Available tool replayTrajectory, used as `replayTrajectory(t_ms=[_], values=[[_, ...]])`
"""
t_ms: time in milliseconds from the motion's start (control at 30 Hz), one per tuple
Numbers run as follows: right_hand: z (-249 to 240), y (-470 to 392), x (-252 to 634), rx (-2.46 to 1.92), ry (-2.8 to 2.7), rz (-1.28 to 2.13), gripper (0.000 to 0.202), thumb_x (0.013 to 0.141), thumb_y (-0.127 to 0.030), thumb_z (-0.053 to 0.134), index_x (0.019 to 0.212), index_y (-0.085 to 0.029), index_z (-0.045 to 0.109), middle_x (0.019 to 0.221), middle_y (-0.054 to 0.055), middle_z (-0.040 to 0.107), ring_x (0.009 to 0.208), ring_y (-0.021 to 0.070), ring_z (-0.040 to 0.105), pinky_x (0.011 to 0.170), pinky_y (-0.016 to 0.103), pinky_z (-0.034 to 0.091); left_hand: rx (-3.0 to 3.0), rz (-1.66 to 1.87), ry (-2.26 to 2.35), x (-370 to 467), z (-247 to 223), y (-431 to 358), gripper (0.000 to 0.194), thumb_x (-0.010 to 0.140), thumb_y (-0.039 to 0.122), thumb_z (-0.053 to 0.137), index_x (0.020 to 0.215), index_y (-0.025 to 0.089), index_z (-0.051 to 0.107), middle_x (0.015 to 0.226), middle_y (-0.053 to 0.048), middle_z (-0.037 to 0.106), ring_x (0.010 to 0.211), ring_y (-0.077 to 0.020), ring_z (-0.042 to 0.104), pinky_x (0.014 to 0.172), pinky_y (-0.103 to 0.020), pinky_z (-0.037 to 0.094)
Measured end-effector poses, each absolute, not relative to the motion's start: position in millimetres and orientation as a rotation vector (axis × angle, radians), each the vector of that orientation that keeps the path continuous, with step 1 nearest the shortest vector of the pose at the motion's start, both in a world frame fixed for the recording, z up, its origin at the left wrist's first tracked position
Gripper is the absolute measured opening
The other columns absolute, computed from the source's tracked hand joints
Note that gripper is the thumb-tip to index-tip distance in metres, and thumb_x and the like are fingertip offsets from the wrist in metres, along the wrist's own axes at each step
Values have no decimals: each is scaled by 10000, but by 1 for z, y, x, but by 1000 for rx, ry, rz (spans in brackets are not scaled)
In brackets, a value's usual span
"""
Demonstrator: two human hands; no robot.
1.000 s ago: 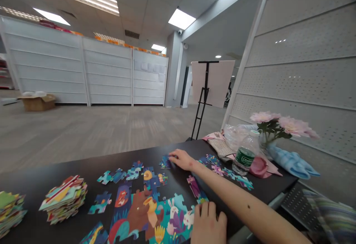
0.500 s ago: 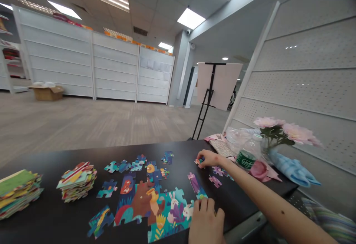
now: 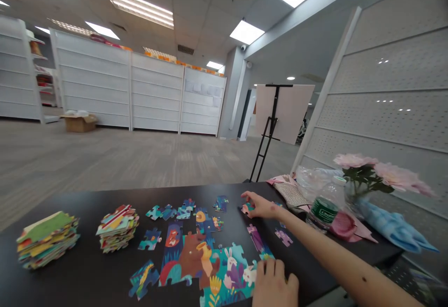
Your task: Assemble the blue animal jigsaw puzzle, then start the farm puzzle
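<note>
A partly joined puzzle [image 3: 191,255] with a bear and rabbits lies on the black table. My left hand [image 3: 275,283] rests palm down at its lower right edge, fingers laid forward and thumb apart. Farther up, my right hand [image 3: 259,205] pinches a small orange and teal puzzle piece [image 3: 247,208] between thumb and fingers. Below that hand is a purple strip [image 3: 255,238] touching the puzzle's right side. A loose purple piece [image 3: 283,237] lies near my right forearm. More loose pieces, including a blue one [image 3: 220,203], are spread beyond and left of the puzzle.
Two stacks of pieces, one left [image 3: 49,239] and one nearer the puzzle [image 3: 118,227], stand on the table [image 3: 87,274]. At the right are a bottle [image 3: 324,206], pink flowers [image 3: 395,176], plastic wrap and blue cloth [image 3: 395,223]. An easel [image 3: 271,120] stands behind.
The view has turned slightly left. My right hand has moved left over the table with the small piece, its index finger now more stretched. My left hand remains at the puzzle's edge.
</note>
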State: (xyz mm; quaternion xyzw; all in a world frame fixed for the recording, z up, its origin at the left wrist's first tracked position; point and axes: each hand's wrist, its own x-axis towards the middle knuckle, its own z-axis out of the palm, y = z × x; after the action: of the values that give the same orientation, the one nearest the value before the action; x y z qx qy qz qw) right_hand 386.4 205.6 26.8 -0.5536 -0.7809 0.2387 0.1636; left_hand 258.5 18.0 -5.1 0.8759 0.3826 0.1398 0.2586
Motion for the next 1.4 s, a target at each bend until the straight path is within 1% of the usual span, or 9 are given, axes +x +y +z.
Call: replayTrajectory(t_ms=[167, 467, 700, 833, 933, 1067, 1133, 1300, 1400], values=[[24, 196, 358, -1378, -2173, 767, 468, 731, -180, 596, 1196, -208, 553, 1028, 38, 622, 826, 152, 632, 696, 269, 535, 2356, 428, 1091, 275, -28, 26, 376, 998, 332, 386, 1169, 186, 689, 1272, -166, 576, 1235, -371, 442, 1032, -580, 354], [14, 195, 349, -1268, -1991, 1018, 393, 684, -220, 625, 1073, -168, 640, 894, 35, 684, 735, 154, 660, 695, 281, 529, 2350, 449, 1087, 272, -25, 24, 411, 1018, 356, 358, 1176, 174, 691, 1253, -173, 586, 1241, -363, 451, 1051, -573, 360], [7, 168, 340, -1240, -1733, 934, 386, 720, -265, 629, 1086, -158, 690, 684, -43, 561, 556, 93, 489, 545, 230, 383, 2444, 407, 1067, 269, -21, 23, 355, 993, 347, 422, 1166, 174, 679, 1218, -168, 592, 1187, -365, 475, 982, -581, 399], [2, 155, 335, -1259, -1514, 1022, 265, 701, -388, 738, 843, -175, 669, 654, -40, 573, 542, 99, 489, 532, 234, 381, 2495, 427, 1035, 265, -20, 22, 332, 976, 354, 462, 1178, 176, 656, 1198, -155, 593, 1136, -349, 494, 957, -559, 415], [2, 152, 338, -1242, -1400, 1074, 324, 655, -419, 797, 732, -189, 583, 622, -48, 562, 533, 101, 493, 529, 236, 398, 2506, 498, 1022, 258, -15, 18, 304, 975, 325, 454, 1141, 164, 652, 1171, -145, 595, 1113, -324, 500, 943, -520, 434], [2, 155, 345, -1162, -1462, 1061, 379, 719, -390, 750, 1019, -187, 638, 644, -62, 542, 535, 88, 468, 529, 225, 382, 2495, 549, 986, 246, -5, 9, 323, 799, 339, 660, 1058, 146, 644, 1126, -147, 590, 1077, -335, 498, 932, -528, 443], [1, 157, 347, -1159, -1492, 1017, 416, 767, -382, 698, 1124, -178, 637, 650, -65, 525, 525, 81, 452, 521, 222, 373, 2442, 640, 962, 240, 1, 4, 315, 769, 316, 675, 1045, 170, 632, 1138, -125, 582, 1084, -324, 493, 941, -516, 441], [0, 158, 350, -1189, -1433, 1021, 438, 768, -385, 678, 1151, -172, 663, 716, -31, 583, 597, 104, 538, 602, 255, 468, 2206, 923, 1093, 215, 27, 13, 145, 851, 218, 566, 986, 245, 609, 1092, -30, 595, 1058, -240, 516, 916, -383, 451], [2, 156, 349, -1162, -1369, 1119, 433, 742, -384, 703, 1127, -189, 678, 737, -20, 612, 629, 117, 572, 660, 281, 514, 2134, 1069, 1378, 196, 42, 44, 160, 882, 162, 504, 997, 228, 593, 1072, -37, 595, 1027, -225, 540, 896, -350, 454]])
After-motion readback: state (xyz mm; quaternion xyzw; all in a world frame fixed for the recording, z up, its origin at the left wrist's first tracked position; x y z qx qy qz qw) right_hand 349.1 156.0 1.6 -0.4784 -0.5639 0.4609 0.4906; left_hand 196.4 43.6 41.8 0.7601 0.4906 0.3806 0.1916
